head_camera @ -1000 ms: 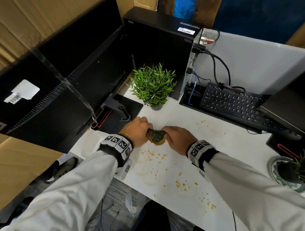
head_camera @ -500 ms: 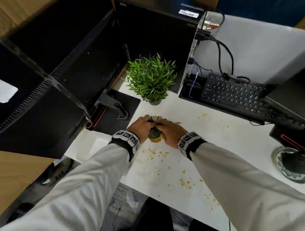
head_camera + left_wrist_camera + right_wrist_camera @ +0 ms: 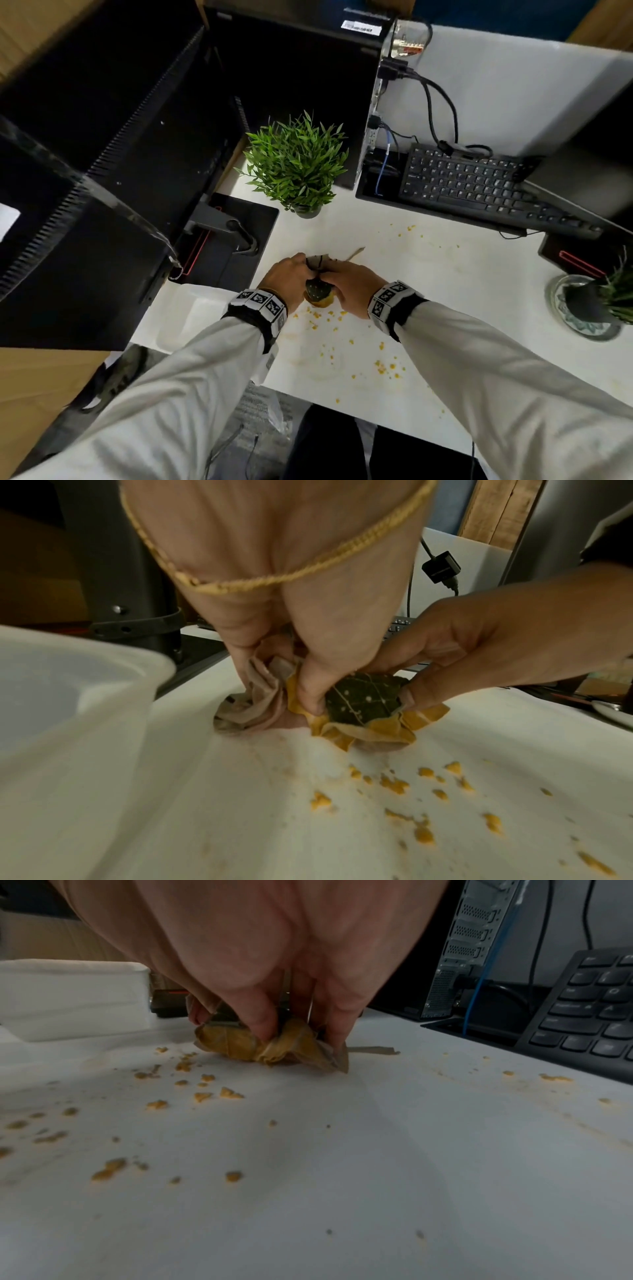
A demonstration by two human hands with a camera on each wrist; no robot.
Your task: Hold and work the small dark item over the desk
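Left hand [image 3: 287, 276] and right hand [image 3: 351, 287] both pinch a crumpled cloth [image 3: 359, 710] on the table [image 3: 445, 308]; yellow crumbs [image 3: 383, 366] nearby; cloth possibly stained yellow.

This is an office: the white table [image 3: 445, 274] carries a keyboard [image 3: 479, 185], a computer tower [image 3: 373, 102], monitors [image 3: 85, 171] and a small plant [image 3: 298, 164].

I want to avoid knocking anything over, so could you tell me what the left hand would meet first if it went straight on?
Probably the potted plant beyond the left hand; depth is unclear.
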